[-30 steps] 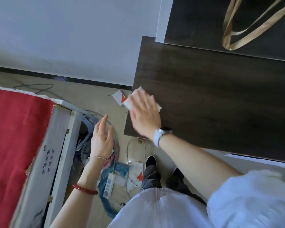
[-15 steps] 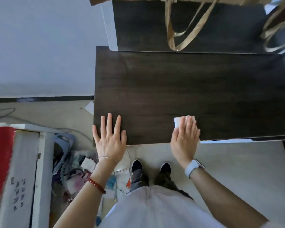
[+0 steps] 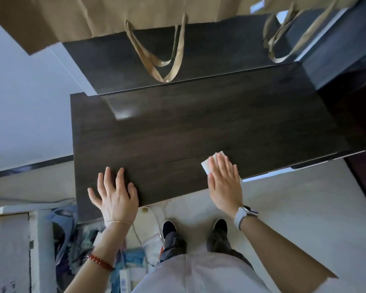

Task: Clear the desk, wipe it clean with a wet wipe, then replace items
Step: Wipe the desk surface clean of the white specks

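Right grip (image 3: 224, 182) flat on one wipe (image 3: 209, 163), one desk (image 3: 199, 127)

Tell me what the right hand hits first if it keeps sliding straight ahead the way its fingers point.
Bare desk top lies ahead of the right hand and its wet wipe; the first obstacle looks like the raised shelf's front edge, though depth is hard to judge.

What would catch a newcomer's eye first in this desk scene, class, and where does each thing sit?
The dark wood desk fills the middle, bare but for the right hand pressing a white wet wipe flat near its front edge. The left hand rests spread on the front left corner. Brown paper bags with dangling handles stand on the raised shelf behind.
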Demonstrator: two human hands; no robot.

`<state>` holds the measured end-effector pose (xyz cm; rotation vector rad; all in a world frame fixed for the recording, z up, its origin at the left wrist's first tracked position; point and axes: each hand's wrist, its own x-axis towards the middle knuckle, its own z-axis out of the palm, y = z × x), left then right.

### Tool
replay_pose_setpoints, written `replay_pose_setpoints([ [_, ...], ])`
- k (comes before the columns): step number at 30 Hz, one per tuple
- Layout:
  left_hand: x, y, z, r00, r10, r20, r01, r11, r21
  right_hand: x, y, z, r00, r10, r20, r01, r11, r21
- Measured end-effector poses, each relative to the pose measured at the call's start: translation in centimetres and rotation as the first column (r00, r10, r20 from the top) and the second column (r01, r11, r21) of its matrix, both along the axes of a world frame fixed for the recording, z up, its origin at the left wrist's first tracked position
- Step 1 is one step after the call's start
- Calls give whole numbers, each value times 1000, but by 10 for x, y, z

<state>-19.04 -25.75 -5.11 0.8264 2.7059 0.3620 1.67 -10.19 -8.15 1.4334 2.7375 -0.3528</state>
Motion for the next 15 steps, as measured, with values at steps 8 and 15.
replay_pose_setpoints([
  [8,115,119,11,949,-315,-20,316,948,33,85,93,4,974,-226,15,226,974,-9],
  [15,226,223,1,916,-392,79,394,919,-8,198,208,4,932,-363,-13,363,932,-15],
])
